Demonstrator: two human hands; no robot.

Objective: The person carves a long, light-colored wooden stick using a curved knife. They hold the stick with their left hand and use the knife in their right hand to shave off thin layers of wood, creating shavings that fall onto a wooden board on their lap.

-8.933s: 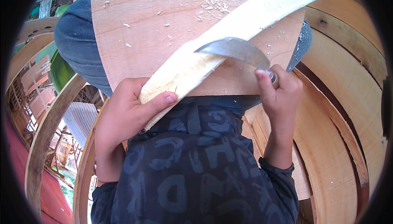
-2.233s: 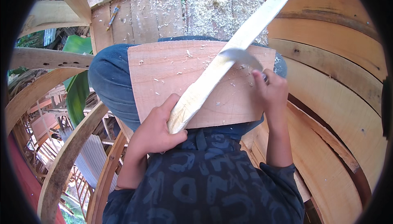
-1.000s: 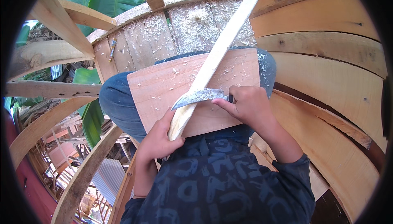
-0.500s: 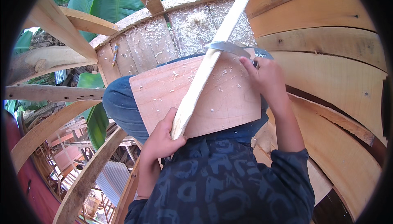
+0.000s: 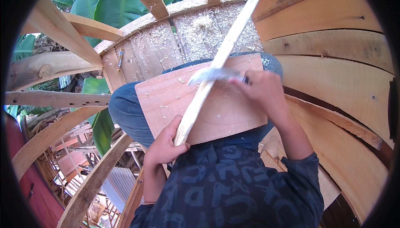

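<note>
A long pale stick of whittled wood (image 5: pixel 228 44) slants across my lap, its pointed end far and to the right. My left hand (image 5: pixel 166 143) is closed round its near end. In my right hand (image 5: pixel 264 87) is a knife (image 5: pixel 212 75) with a curved blade, blurred by motion, lying across the stick about midway along. Most of the knife's handle is hidden by my fingers. Under the stick, a flat wooden board (image 5: pixel 233 111) rests on my thighs, with a few shavings on it.
Curled shavings (image 5: pixel 204 24) cover the plank floor (image 5: pixel 146 57) beyond my knees. A slim pen-like object (image 5: pixel 120 59) lies at the far left. Plank walling (image 5: pixel 333 76) rises close on my right. Open wooden bars (image 5: pixel 58 99) stand on the left, with banana leaves (image 5: pixel 116 7) outside.
My right hand has drawn the knife along the stick toward me, from beyond the board's far edge to above the board. My left hand keeps its grip on the near end.
</note>
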